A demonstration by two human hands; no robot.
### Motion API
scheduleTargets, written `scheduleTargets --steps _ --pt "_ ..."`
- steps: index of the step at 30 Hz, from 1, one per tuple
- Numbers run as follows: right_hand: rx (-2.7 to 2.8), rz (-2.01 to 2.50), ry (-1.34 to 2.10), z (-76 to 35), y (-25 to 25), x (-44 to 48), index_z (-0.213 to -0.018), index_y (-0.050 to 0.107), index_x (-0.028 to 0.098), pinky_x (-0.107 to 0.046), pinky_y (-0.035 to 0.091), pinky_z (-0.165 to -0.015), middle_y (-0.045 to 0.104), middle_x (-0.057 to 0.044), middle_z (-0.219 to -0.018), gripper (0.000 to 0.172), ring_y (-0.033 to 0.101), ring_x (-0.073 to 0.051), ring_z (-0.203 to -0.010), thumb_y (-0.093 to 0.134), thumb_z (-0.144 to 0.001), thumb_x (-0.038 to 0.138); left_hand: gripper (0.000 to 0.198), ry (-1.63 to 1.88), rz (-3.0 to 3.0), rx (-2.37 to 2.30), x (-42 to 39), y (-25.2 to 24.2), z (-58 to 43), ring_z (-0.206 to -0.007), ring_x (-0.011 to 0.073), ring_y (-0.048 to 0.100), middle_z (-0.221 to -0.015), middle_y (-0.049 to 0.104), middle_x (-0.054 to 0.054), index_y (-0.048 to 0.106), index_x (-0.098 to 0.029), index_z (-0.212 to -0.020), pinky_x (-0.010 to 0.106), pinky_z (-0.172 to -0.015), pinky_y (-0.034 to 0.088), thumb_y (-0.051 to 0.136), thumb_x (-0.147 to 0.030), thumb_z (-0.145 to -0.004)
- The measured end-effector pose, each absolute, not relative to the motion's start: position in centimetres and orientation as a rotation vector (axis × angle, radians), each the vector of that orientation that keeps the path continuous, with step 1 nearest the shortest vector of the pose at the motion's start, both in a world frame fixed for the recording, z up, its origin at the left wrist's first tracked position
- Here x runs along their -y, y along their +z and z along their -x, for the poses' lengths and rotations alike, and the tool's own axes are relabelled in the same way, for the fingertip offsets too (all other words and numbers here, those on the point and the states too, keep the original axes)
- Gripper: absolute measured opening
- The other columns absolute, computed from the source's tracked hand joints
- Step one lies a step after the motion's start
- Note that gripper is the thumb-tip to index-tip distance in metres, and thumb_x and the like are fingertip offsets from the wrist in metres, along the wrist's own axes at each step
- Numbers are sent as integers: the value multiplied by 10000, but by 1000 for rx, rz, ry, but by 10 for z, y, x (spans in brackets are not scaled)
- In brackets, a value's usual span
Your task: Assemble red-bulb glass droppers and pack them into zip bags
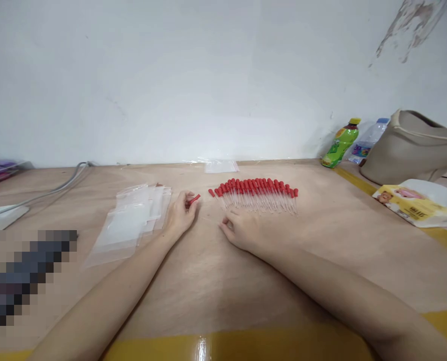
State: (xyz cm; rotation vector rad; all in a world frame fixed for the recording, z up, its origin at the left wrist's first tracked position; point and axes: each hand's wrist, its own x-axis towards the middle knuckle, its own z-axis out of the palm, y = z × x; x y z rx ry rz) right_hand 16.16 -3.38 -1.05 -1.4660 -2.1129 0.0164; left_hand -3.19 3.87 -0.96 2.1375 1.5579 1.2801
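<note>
A long row of clear thin droppers with red rubber bulbs (259, 186) lies on the wooden table, bulbs toward the wall. Left of the row, my left hand (183, 211) is closed on a small red rubber bulb (195, 199) that sticks out from its fingertips. My right hand (242, 230) rests just in front of the row's left part, fingers curled together; whatever is between them is too small to make out. Clear plastic zip bags (123, 225) lie overlapping to the left of my left hand.
Against the wall at the right stand a green bottle (339, 145), a clear bottle (369, 140) and a beige bag (411, 150). A yellow tissue pack (419, 203) lies before them. A grey cable (63, 186) and a pixelated dark object (27, 276) are at the left.
</note>
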Motion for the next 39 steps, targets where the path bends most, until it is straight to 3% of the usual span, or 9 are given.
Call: scheduleTargets --steps 3,7,14,21,29,39 --pt "2139 1358 34 -188 -14 53 -776 593 197 -250 364 -620 579 -21 -797 114 511 -128 -687 519 -799 281 266 1174 -2231 -1489 -33 -7 28 -858 182 600 -973 639 71 542 -173 -1050 295 -753 472 464 -270 -815" --pt "2114 1178 54 -208 -18 54 -931 624 192 -290 402 -732 560 -56 -903 181 501 -160 -823 571 -772 260 245 1036 -2365 -1338 -23 -8 18 -923 196 577 -1012 627 67 591 -178 -989 310 -806 455 416 -277 -848" --pt "2129 1099 99 -204 -19 42 -722 629 186 -309 390 -772 577 -38 -849 84 487 -162 -830 576 -777 221 218 943 -2346 -1134 -11 -12 8 -786 167 590 -884 647 37 615 -180 -931 283 -710 467 490 -325 -826" --pt "1965 1222 228 -202 -14 45 -851 550 189 -267 380 -652 597 -12 -746 144 527 -130 -682 429 -865 267 233 907 -2199 -1006 -7 -13 6 -714 147 585 -836 653 26 619 -168 -898 258 -661 462 524 -360 -806" --pt "2017 1286 238 -201 -14 44 -840 554 204 -290 343 -731 617 0 -749 124 543 -122 -680 454 -854 277 237 880 -2147 -983 -2 -13 1 -684 137 558 -779 627 27 605 -149 -878 243 -635 452 497 -351 -820" --pt "1981 1253 305 -202 -13 44 -806 575 202 -268 346 -682 608 12 -702 120 516 -107 -622 476 -839 261 233 896 -2091 -954 -3 -14 1 -648 122 544 -728 603 22 595 -142 -870 234 -617 446 495 -346 -817"
